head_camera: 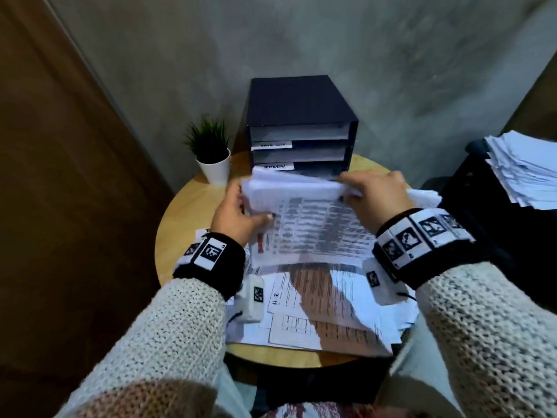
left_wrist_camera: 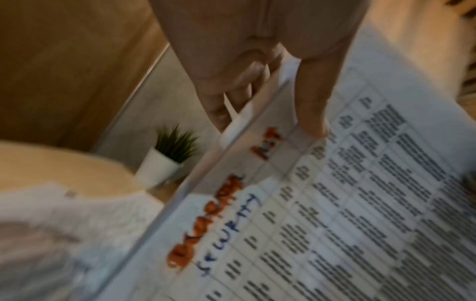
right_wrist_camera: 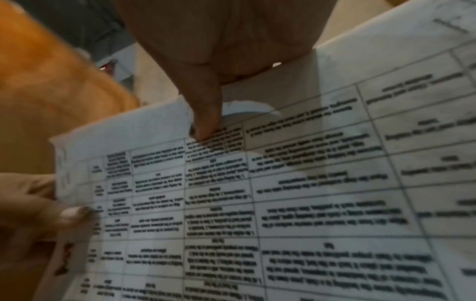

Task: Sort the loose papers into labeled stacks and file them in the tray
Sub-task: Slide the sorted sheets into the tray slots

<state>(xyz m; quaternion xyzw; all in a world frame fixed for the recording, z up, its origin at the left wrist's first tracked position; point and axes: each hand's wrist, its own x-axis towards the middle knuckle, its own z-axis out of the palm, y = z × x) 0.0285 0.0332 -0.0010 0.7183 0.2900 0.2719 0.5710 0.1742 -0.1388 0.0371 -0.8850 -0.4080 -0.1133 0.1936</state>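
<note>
1. In the centre of the head view I hold a sheaf of printed table sheets (head_camera: 304,224) above the round wooden table (head_camera: 177,233); its far edge curls up just in front of the lowest slot of the filing tray.
2. My left hand (head_camera: 238,215) grips the sheaf's left edge: in the left wrist view the thumb (left_wrist_camera: 313,106) lies flat on the top sheet and the fingers (left_wrist_camera: 231,87) curl under the edge, pinching the paper between them.
3. My right hand (head_camera: 376,194) holds the far right edge; in the right wrist view the thumb tip (right_wrist_camera: 206,126) presses on the printed table, while the other fingers are hidden behind the paper, so I cannot tell how they lie.
4. The top sheet bears an orange heading (left_wrist_camera: 206,222) and blue handwriting beside it, both too blurred to read.
5. The dark three-slot filing tray (head_camera: 301,116) stands at upper centre, with white labels (head_camera: 272,144) on its shelf fronts; the lower one reads "ADMIN".
6. Loose papers (head_camera: 316,312) cover the table at lower centre; one is marked "H.R".
7. A potted plant (head_camera: 211,152) stands left of the tray.
8. Another paper pile (head_camera: 521,167) rests on a black crate at the right edge.
</note>
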